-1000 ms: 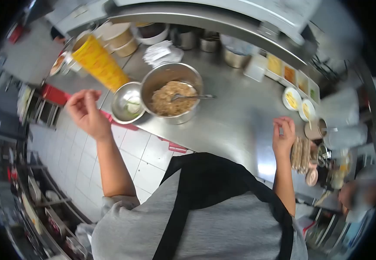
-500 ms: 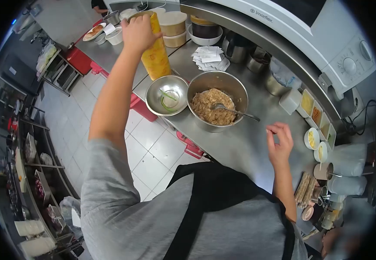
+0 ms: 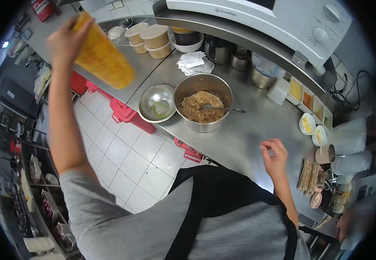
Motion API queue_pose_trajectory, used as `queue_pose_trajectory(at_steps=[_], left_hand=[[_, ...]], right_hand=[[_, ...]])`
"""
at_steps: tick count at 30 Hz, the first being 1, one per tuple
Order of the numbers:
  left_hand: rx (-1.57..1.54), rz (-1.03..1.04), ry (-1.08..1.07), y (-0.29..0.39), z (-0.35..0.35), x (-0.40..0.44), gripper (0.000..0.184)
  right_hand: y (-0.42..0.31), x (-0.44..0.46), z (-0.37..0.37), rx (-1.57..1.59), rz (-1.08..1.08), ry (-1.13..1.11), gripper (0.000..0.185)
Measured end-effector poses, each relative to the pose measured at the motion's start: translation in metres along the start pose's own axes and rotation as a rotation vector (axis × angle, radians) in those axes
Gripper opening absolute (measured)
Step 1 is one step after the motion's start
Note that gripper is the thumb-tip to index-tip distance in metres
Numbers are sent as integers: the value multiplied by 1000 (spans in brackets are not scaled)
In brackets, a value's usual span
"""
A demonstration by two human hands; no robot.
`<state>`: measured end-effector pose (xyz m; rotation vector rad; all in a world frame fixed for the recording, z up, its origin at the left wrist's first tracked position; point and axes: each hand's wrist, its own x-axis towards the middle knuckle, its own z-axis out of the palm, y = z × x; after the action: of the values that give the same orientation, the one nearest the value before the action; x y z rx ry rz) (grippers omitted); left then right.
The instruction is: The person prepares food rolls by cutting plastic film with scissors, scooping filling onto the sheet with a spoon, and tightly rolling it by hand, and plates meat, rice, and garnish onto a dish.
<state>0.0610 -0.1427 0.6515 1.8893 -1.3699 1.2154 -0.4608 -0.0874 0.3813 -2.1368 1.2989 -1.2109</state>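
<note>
My left hand (image 3: pixel 65 45) grips the upper end of a yellow cling film roll (image 3: pixel 103 56), tilted above the left part of the steel counter. My right hand (image 3: pixel 275 157) hovers over the counter's front right, holding nothing, its fingers loosely bent and a little apart from the thumb. Between the hands stands a deep steel pot (image 3: pixel 203 126) of brownish minced mixture (image 3: pixel 196 107). A spoon (image 3: pixel 222 108) rests in the mixture, its handle over the rim. Touching or close beside the pot is a shallow steel bowl (image 3: pixel 146 106) with green strips (image 3: pixel 158 109) inside.
Lidded tubs (image 3: pixel 154 37), a stack of white paper slips (image 3: pixel 195 63) and metal containers line the back. A white oven (image 3: pixel 257 17) sits on a shelf above. Condiment trays (image 3: pixel 308 102), small white bowls (image 3: pixel 307 124) and wrapped rolls (image 3: pixel 308 175) are at right. Red bins (image 3: pixel 127 115) stand below.
My left hand has lifted the cling film roll off the counter and swung it left, tilting it. My right hand stays nearly in place. The view has shifted slightly.
</note>
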Motion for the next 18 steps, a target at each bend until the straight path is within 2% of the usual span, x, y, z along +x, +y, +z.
queue_pose_trajectory(at_steps=[1,2,3,4,5,6,8,9,12,13,15,16,17,18], left_hand=[[52,57,97,-1,-26,6,58],[1,43,88,5,-61,6,59],[-57,30,75,14,-90,7,60],[-333,91,40,-12,-97,17,54],[-681,102,-163,-16,-109,20,48],[-1012,44,-371,-19,-121,23,43],[-1198,-27,-203,49,-174,-15,24],[-962,-3,342,108,-204,-39,30],[-1087,-26,219,152,-193,-95,20],[-1107,-18,136,164,-171,-132,17],[-1135,2,-29,188,-128,-201,24],[-1062,200,-68,221,-128,-224,19],[-1374,-66,-369,247,-119,-257,19],[-1444,-225,-632,266,-111,-282,19]], right_hand=[[-3,2,2,52,9,-63,9],[-7,4,5,96,27,-121,11],[-11,6,10,268,63,-189,14],[-14,8,19,439,104,-251,18],[-17,6,28,763,321,-397,25],[-23,9,28,867,341,-505,28],[-34,0,29,1163,441,-624,40],[-36,-9,26,1356,521,-635,46],[-29,-53,-8,1769,621,-458,51],[-29,-68,-20,1718,705,-281,51],[-26,-98,-51,1594,857,64,52],[-9,-115,-59,1506,856,216,48],[16,-136,-63,1413,851,357,44],[38,-152,-72,1323,799,445,38]])
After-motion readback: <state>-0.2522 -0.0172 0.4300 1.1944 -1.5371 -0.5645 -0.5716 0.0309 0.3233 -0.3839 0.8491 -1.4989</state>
